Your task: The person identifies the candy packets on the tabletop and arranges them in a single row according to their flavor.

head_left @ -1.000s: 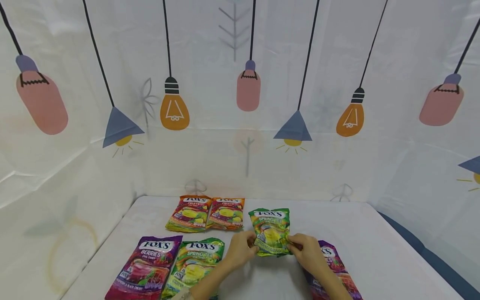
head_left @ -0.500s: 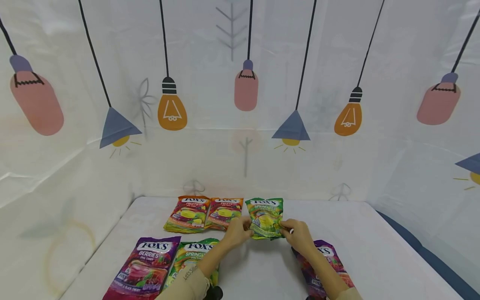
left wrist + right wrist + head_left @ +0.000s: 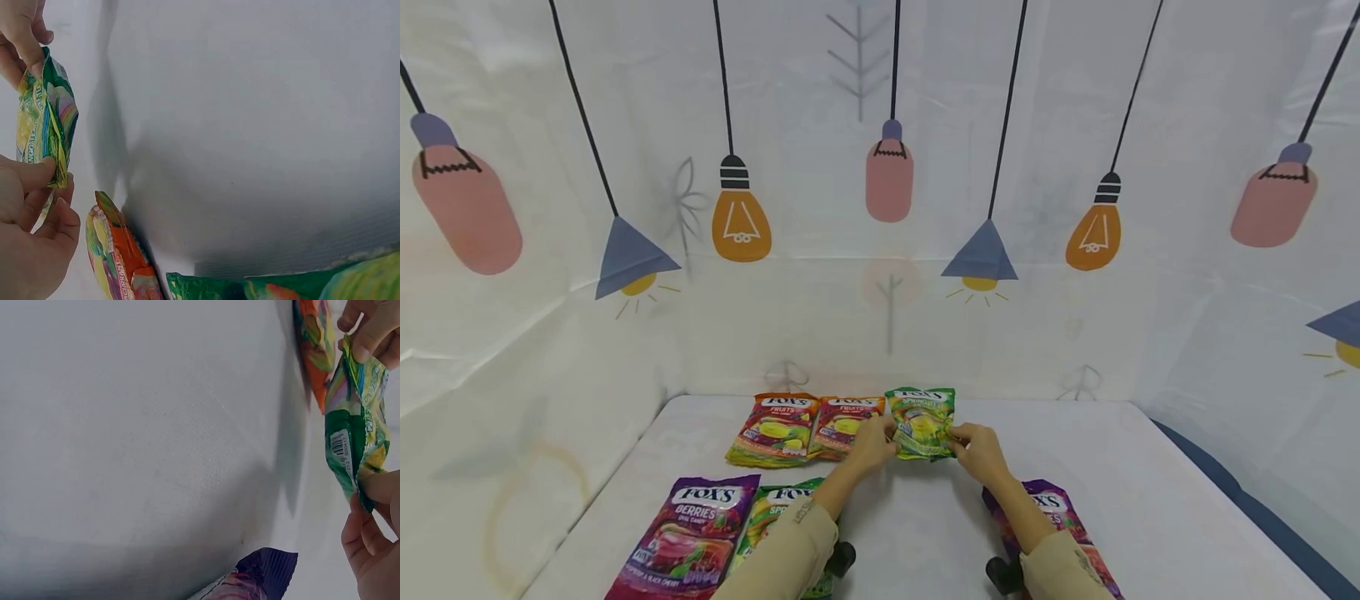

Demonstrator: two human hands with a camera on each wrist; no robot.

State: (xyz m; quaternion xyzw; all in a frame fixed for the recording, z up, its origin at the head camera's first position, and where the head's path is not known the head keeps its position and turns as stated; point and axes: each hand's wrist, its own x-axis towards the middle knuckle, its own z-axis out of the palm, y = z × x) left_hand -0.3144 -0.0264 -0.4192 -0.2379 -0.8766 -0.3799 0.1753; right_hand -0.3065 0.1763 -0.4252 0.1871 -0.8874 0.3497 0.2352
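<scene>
The person wears beige sleeves; small dark lettering (image 3: 806, 509) marks the left sleeve (image 3: 790, 552). A rounded black piece (image 3: 842, 558) shows beside it, another (image 3: 1002, 575) beside the right sleeve (image 3: 1062, 570).

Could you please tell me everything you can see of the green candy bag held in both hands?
The green candy bag is a glossy, crinkled, plastic-looking packet with FOX'S lettering near the top, yellow-green artwork and a barcode. No opening shows. Its printed front faces the head camera. The left hand and right hand pinch its lower sides, apparently above the table, to the right of an orange bag.
</scene>
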